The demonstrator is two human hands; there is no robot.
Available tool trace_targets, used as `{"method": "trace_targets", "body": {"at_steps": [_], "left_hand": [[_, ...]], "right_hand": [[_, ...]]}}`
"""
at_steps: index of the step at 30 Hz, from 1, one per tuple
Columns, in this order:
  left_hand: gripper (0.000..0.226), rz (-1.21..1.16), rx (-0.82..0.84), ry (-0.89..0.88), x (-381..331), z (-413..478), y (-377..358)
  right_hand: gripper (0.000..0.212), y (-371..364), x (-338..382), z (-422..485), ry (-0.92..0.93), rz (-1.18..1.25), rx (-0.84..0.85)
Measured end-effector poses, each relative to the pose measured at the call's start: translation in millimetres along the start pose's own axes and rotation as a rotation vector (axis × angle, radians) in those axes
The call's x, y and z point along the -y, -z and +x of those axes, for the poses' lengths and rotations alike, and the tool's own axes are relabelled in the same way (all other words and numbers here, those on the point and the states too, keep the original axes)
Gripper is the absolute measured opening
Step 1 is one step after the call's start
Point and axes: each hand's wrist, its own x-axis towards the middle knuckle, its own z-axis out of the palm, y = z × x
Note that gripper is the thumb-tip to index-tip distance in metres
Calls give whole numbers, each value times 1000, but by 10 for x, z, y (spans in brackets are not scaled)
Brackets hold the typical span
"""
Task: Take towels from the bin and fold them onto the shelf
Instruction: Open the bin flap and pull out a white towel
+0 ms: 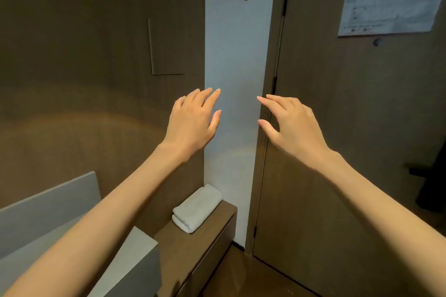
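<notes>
Head view: one folded white towel (196, 208) is seen lying on the brown shelf (205, 243), against the wall. Left hand (193, 120) and right hand (292, 123) are raised well above it, fingers spread loosely, nothing held. Door (362, 128) at right.

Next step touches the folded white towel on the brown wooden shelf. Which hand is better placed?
Left, probably. The left hand hangs directly above the folded white towel in view; the right hand is off toward the brown wooden door. Both open, empty.
</notes>
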Motion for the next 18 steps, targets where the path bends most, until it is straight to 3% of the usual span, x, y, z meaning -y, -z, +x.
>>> {"method": "trace_targets", "body": {"at_steps": [10,18], "left_hand": [[48,43,78,45,325,738,-1613],[49,114,201,157,653,1003,-2446]], "right_hand": [[52,-1402,-799,872,60,-3,153],[51,-2418,-1200,1422,146,92,222]]}}
